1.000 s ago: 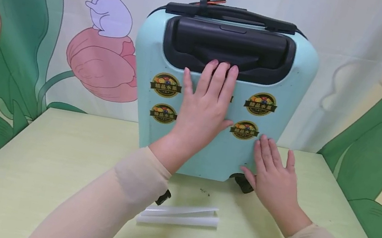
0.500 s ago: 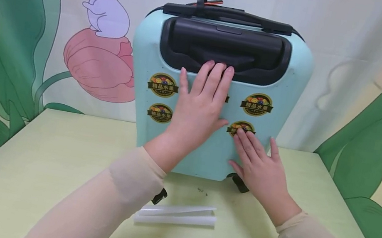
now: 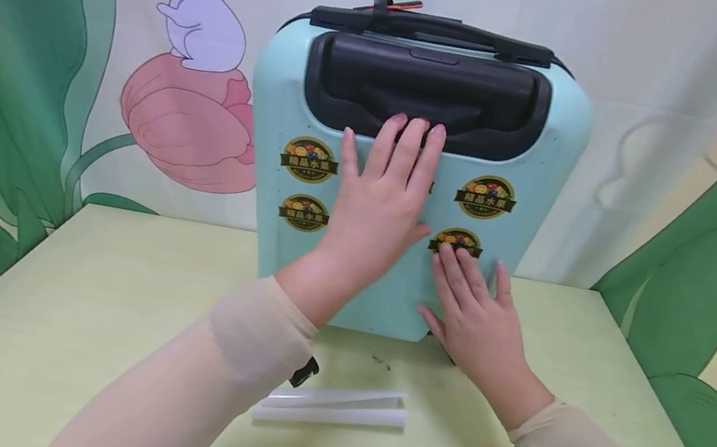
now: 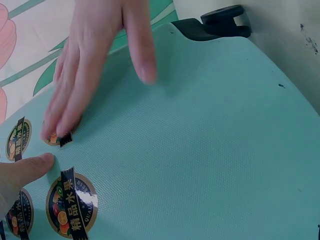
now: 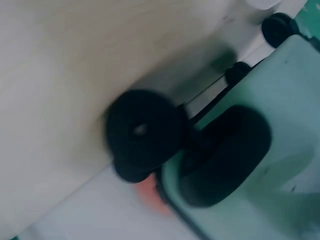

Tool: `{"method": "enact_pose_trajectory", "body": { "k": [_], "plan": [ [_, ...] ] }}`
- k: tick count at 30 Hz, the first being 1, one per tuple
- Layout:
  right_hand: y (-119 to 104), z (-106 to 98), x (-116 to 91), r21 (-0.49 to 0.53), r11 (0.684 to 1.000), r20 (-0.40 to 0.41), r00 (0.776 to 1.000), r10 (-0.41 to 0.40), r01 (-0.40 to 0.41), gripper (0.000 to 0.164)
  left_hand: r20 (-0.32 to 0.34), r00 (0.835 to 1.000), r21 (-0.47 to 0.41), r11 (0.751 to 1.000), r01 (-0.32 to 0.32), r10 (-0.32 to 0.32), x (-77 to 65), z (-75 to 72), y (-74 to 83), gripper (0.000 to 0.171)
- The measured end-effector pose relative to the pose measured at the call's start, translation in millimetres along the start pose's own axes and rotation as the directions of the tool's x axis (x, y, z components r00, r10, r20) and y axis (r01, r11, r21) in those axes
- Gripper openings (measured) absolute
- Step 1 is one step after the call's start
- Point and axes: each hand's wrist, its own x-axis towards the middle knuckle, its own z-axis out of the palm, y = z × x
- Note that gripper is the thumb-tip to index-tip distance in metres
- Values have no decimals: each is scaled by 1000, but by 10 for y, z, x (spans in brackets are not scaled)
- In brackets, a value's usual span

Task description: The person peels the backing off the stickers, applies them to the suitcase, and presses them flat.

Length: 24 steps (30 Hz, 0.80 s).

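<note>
A mint-green suitcase (image 3: 388, 303) stands upright, its black recessed handle panel (image 3: 423, 92) towards me. Round fruit stickers are on its face, among them an upper left one (image 3: 310, 159), a lower left one (image 3: 305, 213) and an upper right one (image 3: 486, 197). Flat on the middle lies my left hand (image 3: 377, 215), fingertips at the panel's lower edge, mostly covering another sticker (image 3: 432, 187). My right hand (image 3: 482, 327) has straight fingers whose tips overlap the bottom of the lower right sticker (image 3: 459, 239). In the left wrist view, the right hand (image 4: 87, 65) reaches down over a sticker.
Two rolled white sheets (image 3: 333, 415) lie on the pale table (image 3: 118, 341) in front of the suitcase. The right wrist view shows a black suitcase wheel (image 5: 140, 132), blurred. Behind the table hangs a printed backdrop (image 3: 670, 149) with a rabbit and flowers.
My right hand has moved left from beside the lower right sticker onto it, then slightly further left and down. The left hand has stayed on the suitcase's middle.
</note>
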Motion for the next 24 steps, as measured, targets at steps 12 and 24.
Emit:
{"method": "enact_pose_trajectory", "body": {
  "k": [12,24],
  "plan": [
    [-9,27,67,-19,999,-23,999,38,-39,59,-15,1000,-14,1000,-11,11,-34,-14,-21,101],
    [3,65,-32,-38,985,-81,983,163,-167,67,-16,1000,-16,1000,-24,24,-23,-9,-46,102]
  ]
}}
